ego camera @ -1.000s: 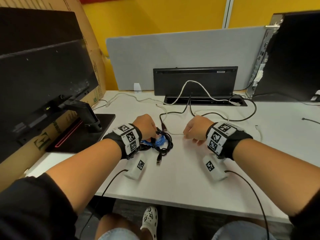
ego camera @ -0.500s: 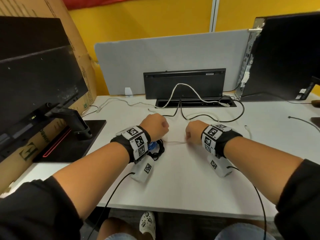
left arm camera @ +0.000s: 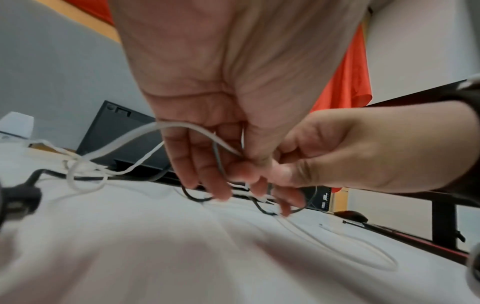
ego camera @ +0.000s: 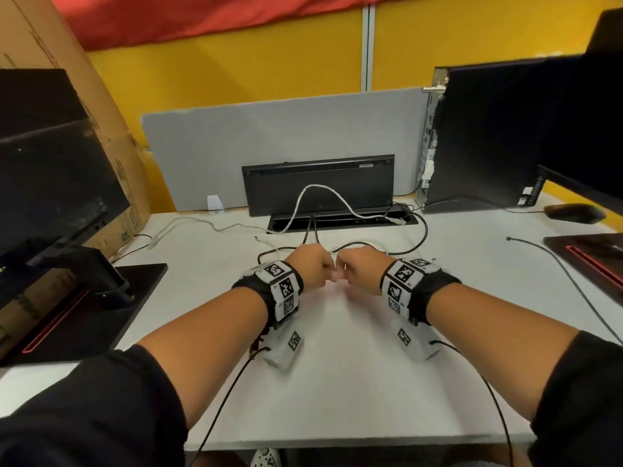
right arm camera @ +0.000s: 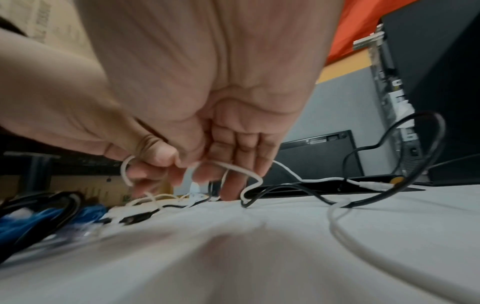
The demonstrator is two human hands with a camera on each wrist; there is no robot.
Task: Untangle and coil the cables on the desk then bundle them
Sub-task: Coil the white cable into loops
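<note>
Both hands meet at the middle of the white desk [ego camera: 337,382]. My left hand [ego camera: 318,273] and right hand [ego camera: 349,274] each pinch the same thin white cable [left arm camera: 182,128], knuckles almost touching. In the left wrist view the cable loops across my left fingers [left arm camera: 205,174] and runs off to a loose tangle. In the right wrist view the white cable [right arm camera: 233,167] passes between thumb and curled fingers [right arm camera: 233,181]. A black cable [ego camera: 419,235] loops on the desk behind the hands. A coiled blue and black bundle [right arm camera: 39,216] lies by my left wrist, hidden in the head view.
A black cable tray [ego camera: 340,220] with an upright lid sits at the back centre, a white braided cable [ego camera: 323,188] arching out of it. A monitor stand [ego camera: 101,284] is at left, a computer tower [ego camera: 488,136] and mouse [ego camera: 573,212] at right. A thin cable [ego camera: 556,264] trails right.
My left hand has left the blue and black bundle and moved right to meet the right hand. Both now pinch the white cable close together. The head view has tilted up.
</note>
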